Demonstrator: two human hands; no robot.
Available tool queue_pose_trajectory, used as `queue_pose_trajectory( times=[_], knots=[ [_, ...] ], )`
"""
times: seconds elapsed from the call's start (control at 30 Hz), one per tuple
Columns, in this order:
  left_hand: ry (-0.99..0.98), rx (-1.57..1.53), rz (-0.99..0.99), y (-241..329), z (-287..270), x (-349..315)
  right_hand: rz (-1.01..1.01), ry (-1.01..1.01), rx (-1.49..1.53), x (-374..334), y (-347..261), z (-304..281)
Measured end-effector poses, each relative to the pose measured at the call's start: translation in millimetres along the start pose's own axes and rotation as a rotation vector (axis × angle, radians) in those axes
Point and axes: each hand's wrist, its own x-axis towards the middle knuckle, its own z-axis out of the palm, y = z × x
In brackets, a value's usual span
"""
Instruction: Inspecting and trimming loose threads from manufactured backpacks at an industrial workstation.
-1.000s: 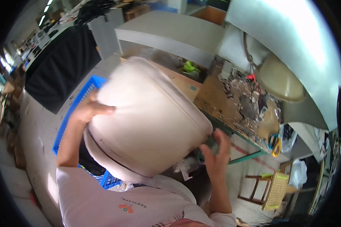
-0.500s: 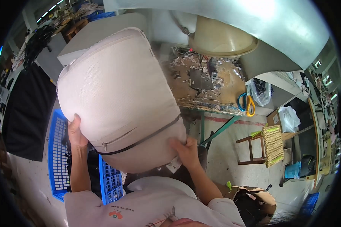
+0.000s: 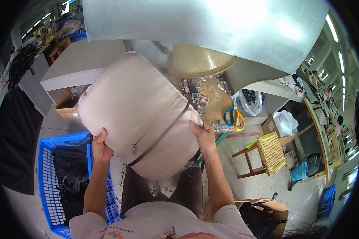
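Observation:
A large pale pinkish-beige bag panel [image 3: 125,97] is held up in front of me at a tilt, with a zipper and a dark strip running slantwise across its lower part. My left hand [image 3: 101,148] pinches its lower left edge, thumb on top and fingers underneath. At the right edge, near the end of the dark strip, my right hand [image 3: 203,136] grips it the same way. The panel's underside is hidden. Beyond my right hand, scissors [image 3: 238,121] with blue and orange handles hang at the edge of the littered worktable [image 3: 217,105].
To my left stands a blue plastic basket [image 3: 46,181] with black fabric pieces [image 3: 72,165] inside. A machine with a metal hood [image 3: 203,30] and a beige rounded part [image 3: 199,61] overhangs the worktable. On the right are a woven-seat stool [image 3: 271,153] and an open cardboard box [image 3: 281,209].
The bag panel has come lower and nearer, tipping so that its zipper and dark strip slant more steeply. Both hands still hold its edges. The whole view has shifted too.

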Motion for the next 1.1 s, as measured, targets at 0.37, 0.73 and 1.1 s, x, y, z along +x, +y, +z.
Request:
queue_pose_trajectory(
  times=[0.37,0.73,1.1],
  knots=[
    [-0.012,-0.018,-0.079,-13.5,8.0,-0.7,-0.004,0.036,-0.007,-4.4,-1.5,-15.6],
    [-0.019,-0.016,-0.128,-29.9,4.2,-9.8,-0.006,0.072,0.004,-24.4,4.1,-37.4],
    [-0.044,-0.224,-0.118,-35.7,1.0,-29.0,0.036,0.082,-0.189,-33.9,1.9,-50.1]
  ],
)
